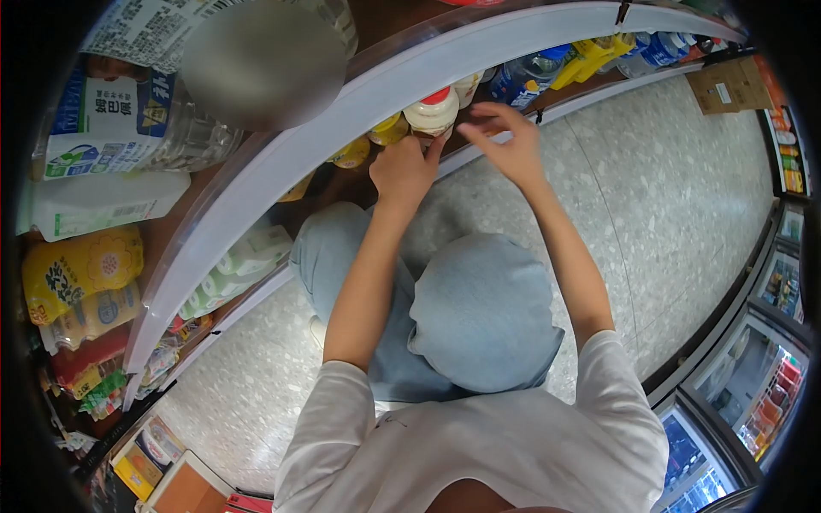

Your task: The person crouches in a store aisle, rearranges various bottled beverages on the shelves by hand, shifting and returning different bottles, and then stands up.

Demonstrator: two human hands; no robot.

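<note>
On the lower shelf stands a white bottle with a red cap [432,111], tilted toward me in this view. My left hand [404,173] is closed at its lower front, thumb on the right side; the fingertips are hidden. Just to the right, my right hand [506,147] is raised with its fingers apart and nothing in them. Left of the bottle sit yellow-lidded containers [389,130], close to my left knuckles.
A white curved shelf edge [385,81] runs above my hands. Blue-capped bottles [523,77] and yellow bottles [590,61] line the shelf rightward. A cardboard box [727,85] rests on the floor [667,197]. Glass-door coolers [744,376] stand at the right.
</note>
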